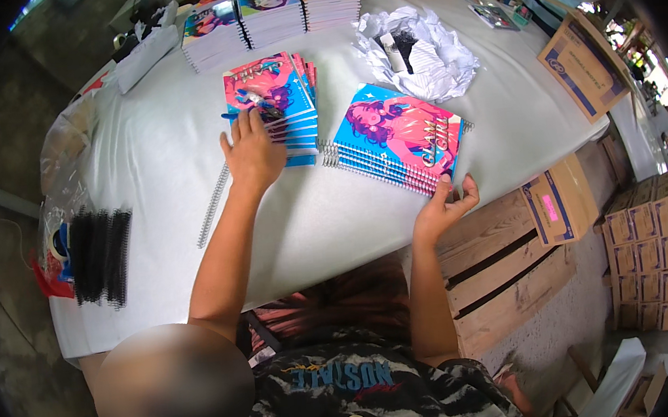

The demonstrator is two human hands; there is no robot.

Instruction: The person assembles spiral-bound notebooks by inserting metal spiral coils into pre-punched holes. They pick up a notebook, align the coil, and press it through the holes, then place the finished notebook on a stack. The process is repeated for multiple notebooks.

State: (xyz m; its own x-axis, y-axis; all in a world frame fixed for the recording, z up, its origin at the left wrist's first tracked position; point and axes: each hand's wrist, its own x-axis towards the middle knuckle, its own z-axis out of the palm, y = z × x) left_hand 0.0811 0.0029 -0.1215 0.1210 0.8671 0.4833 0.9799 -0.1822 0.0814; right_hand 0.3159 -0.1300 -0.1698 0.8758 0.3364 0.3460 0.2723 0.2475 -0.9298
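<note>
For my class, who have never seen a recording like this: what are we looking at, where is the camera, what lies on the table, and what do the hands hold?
There is no machine here: a person works with two bare hands. The one picture comes from a wide camera worn on the head, looking down, so straight edges bend.

On the white table lie piles of colourful spiral-bound notebooks, a loose metal spiral, black binding combs and crumpled white paper.

The left hand rests flat on the left notebook pile. The right hand pinches the near corner of the right notebook pile. Cardboard boxes stand to the right.
</note>
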